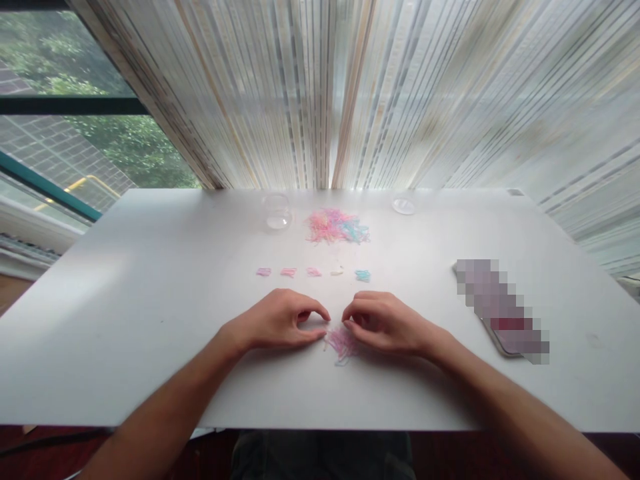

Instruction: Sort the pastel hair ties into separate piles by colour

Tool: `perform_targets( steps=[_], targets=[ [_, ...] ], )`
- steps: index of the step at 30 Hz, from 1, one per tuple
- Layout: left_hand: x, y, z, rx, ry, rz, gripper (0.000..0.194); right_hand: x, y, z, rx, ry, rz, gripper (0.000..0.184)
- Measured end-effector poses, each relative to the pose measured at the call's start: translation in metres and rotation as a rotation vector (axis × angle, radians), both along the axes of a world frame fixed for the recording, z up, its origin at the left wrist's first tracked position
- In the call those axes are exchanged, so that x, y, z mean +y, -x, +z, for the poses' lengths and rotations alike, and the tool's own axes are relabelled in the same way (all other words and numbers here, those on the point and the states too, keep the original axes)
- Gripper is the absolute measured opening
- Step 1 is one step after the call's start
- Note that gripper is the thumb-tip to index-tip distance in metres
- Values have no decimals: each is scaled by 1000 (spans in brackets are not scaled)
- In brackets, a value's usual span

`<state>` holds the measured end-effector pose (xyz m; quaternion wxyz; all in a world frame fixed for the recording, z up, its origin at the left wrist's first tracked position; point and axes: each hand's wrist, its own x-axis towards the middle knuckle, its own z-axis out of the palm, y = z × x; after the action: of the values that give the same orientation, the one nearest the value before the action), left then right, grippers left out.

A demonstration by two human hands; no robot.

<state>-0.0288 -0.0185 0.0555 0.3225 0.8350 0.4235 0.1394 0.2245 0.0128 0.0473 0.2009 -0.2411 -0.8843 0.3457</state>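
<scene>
- Five small pastel strand clusters (pixel 313 272) lay colour-separated.
- Mixed pink-blue strand pile (pixel 333 225) lay unsorted near worktop's (pixel 150 280) far edge.
- Left fingers (pixel 316 306) were apart; right fingers (pixel 361 307), close, grip indeterminate.

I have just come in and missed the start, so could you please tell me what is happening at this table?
A person has both hands, left and right, at a small loose pile of pinkish-purple pieces on the white table. Whether the fingertips grip any piece is too small to tell. Beyond the hands lie five little groups in a row, sorted roughly by colour, and behind them a larger mixed heap.
</scene>
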Motion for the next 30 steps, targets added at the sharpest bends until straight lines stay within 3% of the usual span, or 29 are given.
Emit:
perform_targets(
  steps=[10,30],
  targets=[
    [-1,1,0,-73,-85,-67,11,-1,0,-1,-27,20,27,11],
    [2,-1,-11,-256,-279,59,8,0,4,-10,93,-104,-59,10]
  ],
)
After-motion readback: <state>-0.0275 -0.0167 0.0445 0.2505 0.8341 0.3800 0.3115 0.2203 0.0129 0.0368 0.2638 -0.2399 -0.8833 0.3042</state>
